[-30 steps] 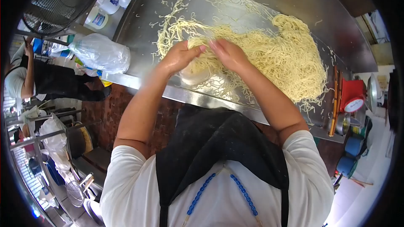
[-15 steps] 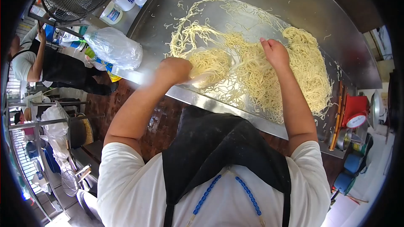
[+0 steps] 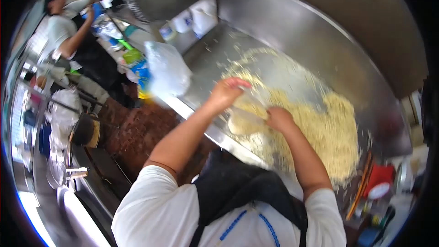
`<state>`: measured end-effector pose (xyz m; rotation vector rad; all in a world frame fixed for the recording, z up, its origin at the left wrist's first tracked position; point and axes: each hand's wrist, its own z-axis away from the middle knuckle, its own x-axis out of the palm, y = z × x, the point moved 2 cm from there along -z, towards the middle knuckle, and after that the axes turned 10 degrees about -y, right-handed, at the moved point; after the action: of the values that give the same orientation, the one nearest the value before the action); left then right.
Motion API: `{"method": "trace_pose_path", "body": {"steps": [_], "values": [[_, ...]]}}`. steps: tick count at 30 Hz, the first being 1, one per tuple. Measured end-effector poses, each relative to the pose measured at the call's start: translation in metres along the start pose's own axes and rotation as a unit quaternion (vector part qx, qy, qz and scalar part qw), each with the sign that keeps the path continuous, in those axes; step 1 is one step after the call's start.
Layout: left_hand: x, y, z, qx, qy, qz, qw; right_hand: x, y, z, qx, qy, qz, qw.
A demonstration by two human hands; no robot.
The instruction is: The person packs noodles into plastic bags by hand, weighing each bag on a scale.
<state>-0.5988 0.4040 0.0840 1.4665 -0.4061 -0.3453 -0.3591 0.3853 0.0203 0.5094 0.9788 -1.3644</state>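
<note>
A clear plastic bag of noodles [image 3: 244,123] rests near the front edge of the steel counter [image 3: 292,75]. At the bag's upper left, my left hand [image 3: 227,93] grips its plastic edge, with some fingers reaching to the right. My right hand [image 3: 279,119] is closed on the bag's right side, so the plastic stretches between both hands. Loose pale noodles [image 3: 315,130] lie spread in a wide pile behind and to the right of the bag. Motion blur softens the fingertips and the strands.
White plastic jugs [image 3: 203,20] stand beyond the counter's left end. A bundle of clear plastic bags [image 3: 167,68] sits at the left edge. Wooden sticks [image 3: 360,185] and a red scale [image 3: 379,176] are at the right. A co-worker [image 3: 87,41] stands at the far left.
My right hand has come left from over the noodle pile to the bag. My left hand has shifted to the bag's upper edge. The whole view has turned and moved.
</note>
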Motion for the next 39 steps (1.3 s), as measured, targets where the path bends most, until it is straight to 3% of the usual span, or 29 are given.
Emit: {"method": "trace_pose_path", "body": {"steps": [1,4,6,7,9,11,13,15,16,19,20,24,25,27,28,31,33,35,39], "values": [[0.002,0.006,0.0,-0.017,0.023,-0.006,1.0,-0.006,0.008,0.006,-0.025,-0.005,0.037,0.999],[0.015,-0.008,-0.011,0.032,-0.038,-0.017,0.999,-0.026,-0.003,0.028,-0.092,-0.049,0.007,0.995],[0.038,-0.012,-0.009,-0.021,-0.09,-0.062,0.994,-0.032,-0.02,0.041,-0.114,-0.063,-0.284,0.95],[0.048,-0.018,-0.009,-0.061,-0.111,-0.079,0.989,-0.029,-0.023,0.039,-0.12,-0.064,-0.281,0.95],[0.053,-0.031,-0.017,-0.098,-0.149,-0.035,0.983,-0.021,-0.026,0.03,-0.183,-0.035,-0.441,0.878],[0.05,-0.044,-0.019,-0.134,-0.189,0.008,0.973,0.004,-0.018,0.026,-0.168,-0.013,-0.451,0.876],[0.047,-0.048,-0.017,-0.058,-0.184,-0.131,0.973,0.006,-0.016,0.033,-0.149,0.004,-0.46,0.875],[0.045,-0.035,-0.005,-0.022,-0.185,-0.154,0.97,-0.002,-0.017,0.057,0.003,0.009,-0.247,0.969],[0.044,-0.031,-0.003,-0.014,-0.178,-0.109,0.978,0.003,-0.012,0.059,0.023,-0.028,-0.273,0.961],[0.044,-0.003,0.007,-0.024,-0.174,-0.043,0.983,0.03,-0.02,0.064,-0.049,0.022,-0.188,0.981],[0.045,0.004,0.008,-0.042,-0.177,-0.02,0.983,0.043,-0.021,0.056,-0.023,0.019,-0.155,0.987],[0.049,0.005,0.007,0.006,-0.173,-0.001,0.985,0.062,-0.024,0.042,0.024,0.108,-0.156,0.982],[0.047,0.008,0.01,-0.025,-0.168,-0.005,0.985,0.066,-0.014,0.036,-0.014,0.062,-0.267,0.962],[0.047,0.004,0.013,-0.06,-0.163,-0.007,0.985,0.063,-0.016,0.039,-0.086,-0.035,-0.478,0.874],[0.049,-0.01,0.01,-0.039,-0.167,-0.016,0.985,0.055,-0.013,0.044,-0.115,-0.065,-0.501,0.855],[0.058,-0.052,0.004,-0.036,-0.193,-0.047,0.979,0.017,-0.029,0.058,-0.105,-0.069,-0.479,0.869],[0.059,-0.056,0.002,-0.054,-0.215,-0.073,0.972,0.005,-0.036,0.061,-0.091,-0.074,-0.447,0.887],[0.057,-0.056,-0.002,-0.141,-0.217,-0.239,0.936,0.007,-0.031,0.056,-0.164,0.014,-0.414,0.896],[0.044,-0.04,0.009,-0.126,-0.22,-0.278,0.926,-0.005,-0.014,0.071,-0.145,-0.011,-0.431,0.891]]}}
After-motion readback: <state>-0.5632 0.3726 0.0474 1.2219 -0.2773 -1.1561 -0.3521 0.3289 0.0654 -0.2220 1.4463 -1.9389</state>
